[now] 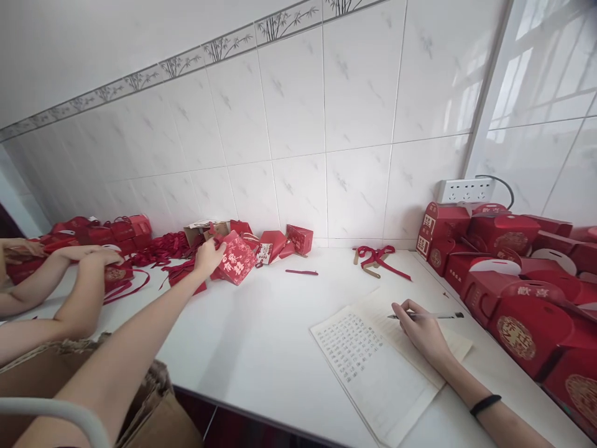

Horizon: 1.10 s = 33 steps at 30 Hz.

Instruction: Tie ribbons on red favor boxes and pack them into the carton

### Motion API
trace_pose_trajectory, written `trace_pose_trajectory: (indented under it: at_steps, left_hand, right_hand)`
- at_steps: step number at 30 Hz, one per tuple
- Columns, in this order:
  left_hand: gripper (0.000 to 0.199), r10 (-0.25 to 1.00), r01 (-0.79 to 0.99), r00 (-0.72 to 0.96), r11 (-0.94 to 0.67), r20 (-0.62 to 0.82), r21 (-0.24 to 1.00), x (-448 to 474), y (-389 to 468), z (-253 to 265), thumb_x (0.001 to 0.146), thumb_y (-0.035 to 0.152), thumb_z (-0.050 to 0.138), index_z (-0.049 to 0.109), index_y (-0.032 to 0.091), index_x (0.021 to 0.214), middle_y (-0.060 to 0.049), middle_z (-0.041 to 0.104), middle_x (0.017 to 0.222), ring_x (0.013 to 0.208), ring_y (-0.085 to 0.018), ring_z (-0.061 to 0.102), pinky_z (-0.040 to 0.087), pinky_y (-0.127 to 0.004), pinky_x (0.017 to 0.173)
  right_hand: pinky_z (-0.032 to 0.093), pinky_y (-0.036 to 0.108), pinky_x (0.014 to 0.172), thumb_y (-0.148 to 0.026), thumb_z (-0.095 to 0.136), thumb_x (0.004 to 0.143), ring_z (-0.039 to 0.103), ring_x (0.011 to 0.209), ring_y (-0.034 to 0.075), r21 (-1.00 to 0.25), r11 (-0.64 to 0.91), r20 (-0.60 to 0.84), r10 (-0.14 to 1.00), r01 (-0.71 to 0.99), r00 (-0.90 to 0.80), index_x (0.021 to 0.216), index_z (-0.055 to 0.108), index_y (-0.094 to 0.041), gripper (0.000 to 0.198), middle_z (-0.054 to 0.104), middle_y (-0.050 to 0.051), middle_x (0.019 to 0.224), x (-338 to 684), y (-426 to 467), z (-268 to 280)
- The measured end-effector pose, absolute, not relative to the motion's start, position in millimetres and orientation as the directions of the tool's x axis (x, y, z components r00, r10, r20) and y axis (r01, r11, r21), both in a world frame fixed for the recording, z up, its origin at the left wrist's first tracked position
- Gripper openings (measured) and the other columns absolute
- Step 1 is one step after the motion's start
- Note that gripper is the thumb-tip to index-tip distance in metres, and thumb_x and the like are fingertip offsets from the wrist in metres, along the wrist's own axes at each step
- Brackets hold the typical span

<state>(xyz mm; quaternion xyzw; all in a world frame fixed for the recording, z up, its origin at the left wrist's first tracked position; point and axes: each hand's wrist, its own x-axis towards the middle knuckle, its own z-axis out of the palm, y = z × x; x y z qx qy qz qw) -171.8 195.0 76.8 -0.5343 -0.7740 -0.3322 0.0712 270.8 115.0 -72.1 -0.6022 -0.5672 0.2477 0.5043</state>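
Note:
My left hand (209, 256) stretches far across the table, its fingers closed on a small red gift box (236, 258) printed with white characters. Around that hand lie more red boxes (273, 246) and a heap of dark red ribbons (170, 246). In my right hand (422, 330) is a pen (438, 316), held in a writing grip with its tip pointing left. Under this hand an open notebook (387, 404) lies flat, its left page partly filled with rows of handwritten characters. I cannot make out whether the pen tip touches the paper.
Red gift boxes (517, 323) are piled along the right side below a power strip (466, 190). Ribbon pieces (375, 255) and a red strip (302, 272) lie near the wall. Another person's arms (86, 286) rest at the left, above a torn cardboard box (158, 404).

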Motion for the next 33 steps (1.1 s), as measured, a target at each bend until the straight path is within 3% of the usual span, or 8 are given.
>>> trace_pose_trajectory:
  at_steps: [6, 9, 13, 16, 19, 24, 30, 33]
  left_hand:
    - [0.023, 0.926, 0.881, -0.02, -0.162, 0.378, 0.444, -132, 127, 78, 0.079, 0.032, 0.051, 0.063, 0.016, 0.09, -0.002, 0.069, 0.088, 0.085, -0.02, 0.063, 0.048, -0.025, 0.077]
    - [0.024, 0.935, 0.754, 0.235, -0.348, 0.265, 0.558, -101, 81, 57, 0.077, 0.037, 0.053, 0.063, 0.017, 0.084, -0.002, 0.069, 0.084, 0.079, -0.02, 0.064, 0.05, -0.028, 0.074]
    - [0.022, 0.893, 0.579, 0.404, -0.419, 0.2, 0.699, -70, 35, 33, 0.08, 0.04, 0.051, 0.061, 0.02, 0.078, -0.002, 0.067, 0.079, 0.075, -0.018, 0.062, 0.051, -0.029, 0.072]
    - [0.021, 0.887, 0.512, 0.37, -0.442, 0.275, 0.737, -60, 21, 23, 0.079, 0.038, 0.053, 0.061, 0.019, 0.08, -0.003, 0.066, 0.084, 0.08, -0.017, 0.062, 0.05, -0.029, 0.078]
    - [0.024, 0.894, 0.443, 0.282, -0.444, 0.349, 0.779, -57, 18, 15, 0.079, 0.039, 0.053, 0.059, 0.019, 0.09, -0.003, 0.066, 0.092, 0.088, -0.018, 0.062, 0.049, -0.029, 0.081]
    - [0.029, 0.893, 0.371, 0.247, -0.447, 0.377, 0.814, -58, 15, 7, 0.085, 0.044, 0.044, 0.058, 0.019, 0.089, -0.002, 0.064, 0.083, 0.077, -0.016, 0.06, 0.048, -0.026, 0.069]
    - [0.028, 0.889, 0.369, 0.223, -0.457, 0.4, 0.81, -59, 18, 6, 0.085, 0.043, 0.048, 0.056, 0.018, 0.077, 0.0, 0.06, 0.075, 0.07, -0.014, 0.057, 0.046, -0.025, 0.066]
    - [0.022, 0.866, 0.316, 0.184, -0.5, 0.465, 0.806, -56, 19, 2, 0.084, 0.04, 0.052, 0.052, 0.019, 0.093, -0.002, 0.063, 0.086, 0.08, -0.015, 0.06, 0.048, -0.027, 0.074]
  right_hand:
    - [0.031, 0.022, 0.042, -0.065, 0.048, 0.077, 0.038, 0.04, 0.012, -0.889, 0.208, 0.324, 0.915, 0.407, 0.24, 0.071, 0.048, -0.019, 0.046, 0.045, -0.004, 0.046, 276, 105, -70]
    - [0.034, 0.023, 0.04, -0.071, 0.044, 0.079, 0.048, 0.042, 0.015, -0.907, 0.276, 0.353, 0.91, 0.318, 0.218, 0.079, 0.053, -0.017, 0.055, 0.056, 0.003, 0.053, 261, 91, -58]
    - [0.047, 0.026, 0.044, -0.07, 0.046, 0.081, 0.059, 0.055, 0.02, -0.91, 0.381, 0.404, 0.904, 0.163, 0.141, 0.076, 0.055, -0.015, 0.056, 0.062, 0.009, 0.062, 209, 58, -39]
    - [0.054, 0.035, 0.068, -0.058, 0.052, 0.086, 0.063, 0.083, 0.025, -0.836, 0.519, 0.53, 0.848, 0.176, 0.013, 0.084, 0.058, -0.017, 0.042, 0.066, 0.01, 0.084, 166, 32, -26]
    - [0.047, 0.036, 0.086, -0.043, 0.059, 0.086, 0.057, 0.099, 0.023, -0.688, 0.675, 0.676, 0.73, 0.266, -0.103, 0.099, 0.057, -0.02, 0.026, 0.061, 0.007, 0.106, 135, 15, -13]
    - [0.044, 0.024, 0.059, -0.031, 0.054, 0.088, 0.054, 0.063, 0.014, -0.704, 0.679, 0.671, 0.732, 0.206, -0.121, 0.088, 0.053, -0.02, 0.01, 0.061, 0.001, 0.079, 109, 12, -7]
    - [0.043, 0.024, 0.06, -0.03, 0.055, 0.086, 0.053, 0.066, 0.015, -0.733, 0.662, 0.672, 0.74, 0.159, 0.018, 0.084, 0.049, -0.02, 0.011, 0.058, 0.0, 0.077, 96, 14, -20]
    - [0.042, 0.025, 0.06, -0.029, 0.055, 0.085, 0.053, 0.067, 0.016, -0.715, 0.68, 0.696, 0.714, 0.162, 0.079, 0.084, 0.049, -0.021, 0.011, 0.056, -0.001, 0.077, 92, 13, -23]
